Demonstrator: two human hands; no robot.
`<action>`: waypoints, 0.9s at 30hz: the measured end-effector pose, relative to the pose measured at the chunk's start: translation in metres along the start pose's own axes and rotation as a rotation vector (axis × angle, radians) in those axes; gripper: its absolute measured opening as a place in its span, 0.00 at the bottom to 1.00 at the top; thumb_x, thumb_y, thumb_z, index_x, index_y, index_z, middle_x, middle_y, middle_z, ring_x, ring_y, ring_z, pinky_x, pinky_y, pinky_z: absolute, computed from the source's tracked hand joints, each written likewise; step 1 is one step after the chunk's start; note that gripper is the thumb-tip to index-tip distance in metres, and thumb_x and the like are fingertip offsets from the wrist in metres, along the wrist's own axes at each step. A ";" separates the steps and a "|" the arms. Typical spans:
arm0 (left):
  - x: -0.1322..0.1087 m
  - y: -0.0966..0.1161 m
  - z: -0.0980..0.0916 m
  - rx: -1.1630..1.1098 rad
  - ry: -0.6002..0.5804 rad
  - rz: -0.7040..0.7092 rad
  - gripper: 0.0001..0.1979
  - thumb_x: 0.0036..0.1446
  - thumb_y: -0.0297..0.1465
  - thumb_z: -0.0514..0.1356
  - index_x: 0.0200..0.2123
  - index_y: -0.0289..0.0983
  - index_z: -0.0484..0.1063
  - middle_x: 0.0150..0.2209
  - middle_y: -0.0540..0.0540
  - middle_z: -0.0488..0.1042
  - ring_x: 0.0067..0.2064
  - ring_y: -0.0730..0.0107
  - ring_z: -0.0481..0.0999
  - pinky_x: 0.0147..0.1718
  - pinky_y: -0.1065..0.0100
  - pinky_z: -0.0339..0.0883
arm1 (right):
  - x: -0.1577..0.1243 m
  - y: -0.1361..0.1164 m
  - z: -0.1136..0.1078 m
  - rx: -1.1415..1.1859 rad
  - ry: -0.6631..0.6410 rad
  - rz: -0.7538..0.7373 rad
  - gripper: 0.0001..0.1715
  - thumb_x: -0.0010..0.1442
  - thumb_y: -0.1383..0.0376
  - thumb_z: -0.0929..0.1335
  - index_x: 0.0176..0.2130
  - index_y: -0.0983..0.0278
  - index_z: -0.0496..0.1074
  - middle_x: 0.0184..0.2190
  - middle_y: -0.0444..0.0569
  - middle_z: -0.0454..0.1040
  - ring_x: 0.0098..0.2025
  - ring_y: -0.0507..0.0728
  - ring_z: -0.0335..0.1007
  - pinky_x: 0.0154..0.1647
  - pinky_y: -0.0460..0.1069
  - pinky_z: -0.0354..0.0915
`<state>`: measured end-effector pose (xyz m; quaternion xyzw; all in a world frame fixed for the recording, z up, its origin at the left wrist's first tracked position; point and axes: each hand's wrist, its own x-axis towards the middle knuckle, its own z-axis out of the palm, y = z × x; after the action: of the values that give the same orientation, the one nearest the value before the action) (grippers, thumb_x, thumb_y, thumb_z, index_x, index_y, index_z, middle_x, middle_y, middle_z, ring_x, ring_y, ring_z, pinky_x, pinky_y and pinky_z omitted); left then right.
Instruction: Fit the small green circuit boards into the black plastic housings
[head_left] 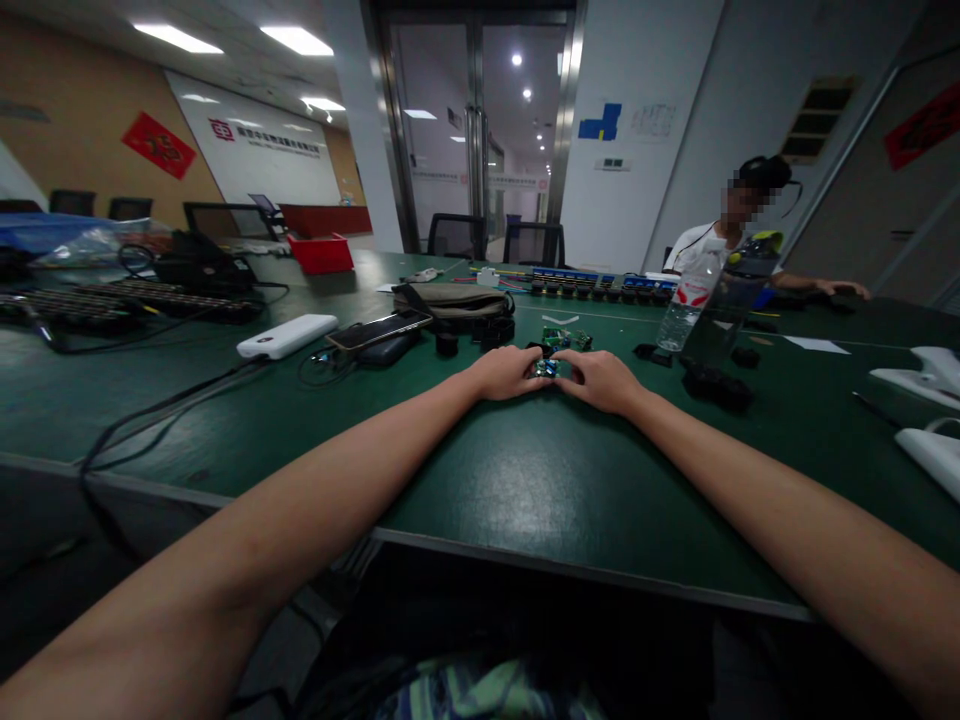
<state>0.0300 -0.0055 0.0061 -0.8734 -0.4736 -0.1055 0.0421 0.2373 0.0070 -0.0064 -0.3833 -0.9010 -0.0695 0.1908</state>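
Both forearms reach out over the green table (517,480). Between my hands is a small circuit board (547,369) with shiny parts on it. My left hand (510,373) pinches its left side with thumb and fingers. From the right, my right hand (604,381) has its thumb and forefinger closed around the other side. Just beyond the fingertips lie more green circuit boards (577,340), partly hidden by my hands. The fine detail of the held board is too small to make out.
Left are a phone (381,330), a white power bank (287,336) with a cable, and a grey-brown pouch (454,302). A water bottle (688,300) and a black object (718,386) stand right. Blue-black parts (600,284) line the back. Another person (694,245) sits at far right.
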 end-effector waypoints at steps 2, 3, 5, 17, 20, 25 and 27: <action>0.000 -0.002 0.001 -0.031 0.012 -0.018 0.16 0.62 0.45 0.57 0.40 0.37 0.69 0.35 0.45 0.78 0.35 0.62 0.78 0.30 0.69 0.60 | 0.000 0.000 0.000 -0.019 -0.006 0.027 0.21 0.64 0.58 0.67 0.55 0.61 0.72 0.32 0.48 0.80 0.34 0.59 0.76 0.35 0.48 0.60; 0.001 -0.003 0.001 -0.046 0.015 -0.023 0.16 0.61 0.45 0.57 0.40 0.37 0.69 0.35 0.45 0.78 0.35 0.63 0.78 0.29 0.70 0.60 | 0.000 0.001 0.000 -0.023 -0.008 0.038 0.21 0.64 0.58 0.66 0.55 0.60 0.72 0.32 0.48 0.80 0.34 0.59 0.76 0.35 0.49 0.61; 0.001 -0.004 0.002 -0.071 0.022 -0.025 0.16 0.61 0.45 0.58 0.39 0.37 0.69 0.34 0.46 0.78 0.34 0.65 0.77 0.29 0.70 0.59 | 0.000 0.001 0.001 -0.022 -0.011 0.054 0.20 0.65 0.57 0.66 0.55 0.60 0.72 0.33 0.48 0.80 0.35 0.59 0.76 0.36 0.49 0.61; -0.005 0.005 0.004 -0.035 0.018 -0.030 0.15 0.63 0.42 0.57 0.44 0.37 0.70 0.36 0.43 0.78 0.34 0.62 0.78 0.30 0.67 0.62 | 0.000 0.003 0.004 0.028 -0.014 0.042 0.21 0.64 0.58 0.66 0.55 0.61 0.72 0.31 0.48 0.79 0.33 0.59 0.75 0.34 0.49 0.61; -0.015 0.001 -0.009 -0.009 0.033 -0.028 0.16 0.60 0.41 0.60 0.46 0.37 0.70 0.40 0.42 0.79 0.38 0.60 0.78 0.34 0.65 0.66 | 0.000 0.005 0.007 0.074 -0.018 0.049 0.21 0.64 0.58 0.66 0.54 0.62 0.73 0.30 0.48 0.78 0.32 0.58 0.74 0.34 0.48 0.60; -0.041 -0.071 -0.061 0.001 0.254 -0.303 0.11 0.59 0.32 0.57 0.43 0.33 0.72 0.36 0.40 0.77 0.38 0.58 0.76 0.38 0.62 0.67 | 0.002 0.008 0.013 0.117 -0.014 0.077 0.20 0.64 0.57 0.66 0.51 0.64 0.75 0.29 0.49 0.77 0.30 0.57 0.72 0.33 0.48 0.60; -0.054 -0.116 -0.077 -0.091 0.412 -0.548 0.06 0.54 0.31 0.62 0.34 0.35 0.73 0.31 0.42 0.75 0.38 0.57 0.76 0.39 0.62 0.67 | 0.002 0.008 0.015 0.121 -0.006 0.084 0.20 0.63 0.58 0.66 0.50 0.65 0.76 0.28 0.48 0.77 0.30 0.57 0.72 0.34 0.49 0.60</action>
<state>-0.1071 0.0003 0.0661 -0.6750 -0.6669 -0.3081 0.0681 0.2372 0.0185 -0.0197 -0.4086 -0.8873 -0.0058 0.2138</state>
